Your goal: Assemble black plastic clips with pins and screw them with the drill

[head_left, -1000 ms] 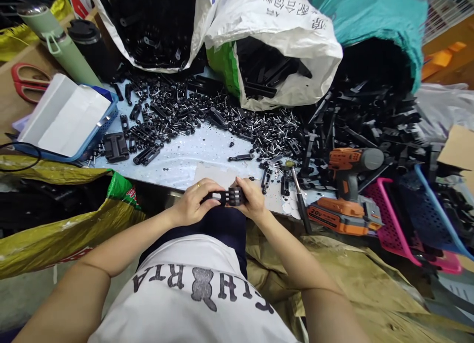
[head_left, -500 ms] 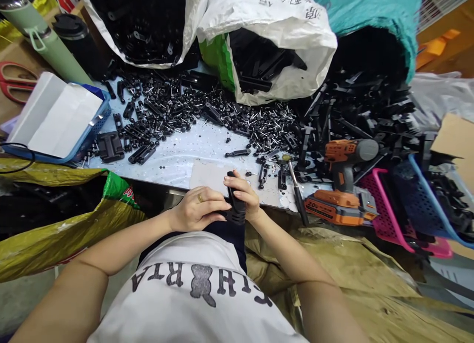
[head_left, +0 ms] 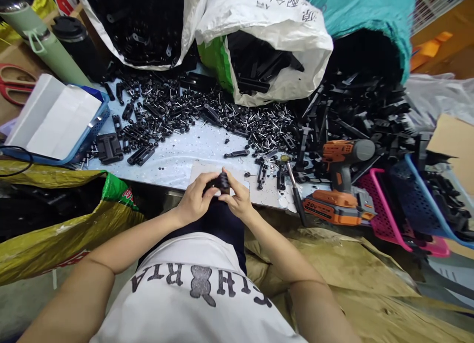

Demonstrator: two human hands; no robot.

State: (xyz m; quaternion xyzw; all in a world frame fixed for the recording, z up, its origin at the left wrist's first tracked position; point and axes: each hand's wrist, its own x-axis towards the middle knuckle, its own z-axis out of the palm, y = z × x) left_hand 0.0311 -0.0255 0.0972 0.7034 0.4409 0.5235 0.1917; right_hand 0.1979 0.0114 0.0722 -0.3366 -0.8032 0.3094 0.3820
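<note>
Held item: one black ridged part, small, detail partly hidden by fingers; located between both hands, above the person's lap, just off the front edge of the desk.

Left hand: fingers curled, thumb and forefinger pinching the part from its left side.

Right hand: thumb and fingertips pinching the same part from its right side.

Desk, front: one grey flat sheet, at the edge beyond the hands. One black elongated link, lying alone behind the sheet. One hammer, to the right, its dark handle reaching past the edge. One orange cordless drill, beside the hammer, battery pack nearest the person.

Desk, middle: loose heap of small black parts with silvery pins among them, spread in a broad band; one black H-shaped piece, at the left end.

Desk, rear: one white sack, printed, mouth open on long black pieces; one teal sack, to its right, opening dark.

Left side: one blue basket, bearing a white box; one pale green bottle; one black tumbler; red-handled scissors; one yellow sack, below desk level.

Right side: one pink basket, next to a second blue basket holding black pieces.
</note>
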